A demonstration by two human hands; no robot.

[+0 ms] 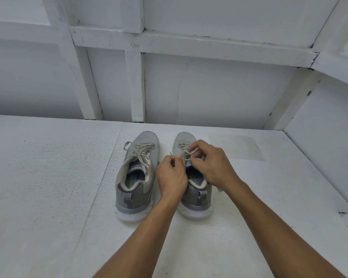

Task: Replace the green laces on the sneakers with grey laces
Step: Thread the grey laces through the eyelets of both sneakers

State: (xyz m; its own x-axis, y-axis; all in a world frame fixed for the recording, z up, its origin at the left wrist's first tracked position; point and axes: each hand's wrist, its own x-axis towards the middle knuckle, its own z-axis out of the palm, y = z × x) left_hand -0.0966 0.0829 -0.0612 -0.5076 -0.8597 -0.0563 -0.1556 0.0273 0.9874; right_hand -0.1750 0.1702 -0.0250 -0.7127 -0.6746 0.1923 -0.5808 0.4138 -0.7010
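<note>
Two grey sneakers stand side by side on the white surface, toes pointing away from me. The left sneaker (138, 173) has a grey lace (143, 155) threaded through its eyelets, with a loose end lying off its far left side. Over the right sneaker (195, 199) both my hands work close together. My left hand (172, 177) pinches a strand of that shoe's grey lace (184, 147) between thumb and fingers. My right hand (211, 165) pinches another strand of the same lace just above the tongue. My hands hide the middle of this shoe.
The white textured surface (48, 187) stretches wide on both sides of the shoes. A white framed wall (189, 87) rises behind them, and a white side wall (325, 153) closes in on the right. A clear taped patch (235, 146) lies beyond the right shoe.
</note>
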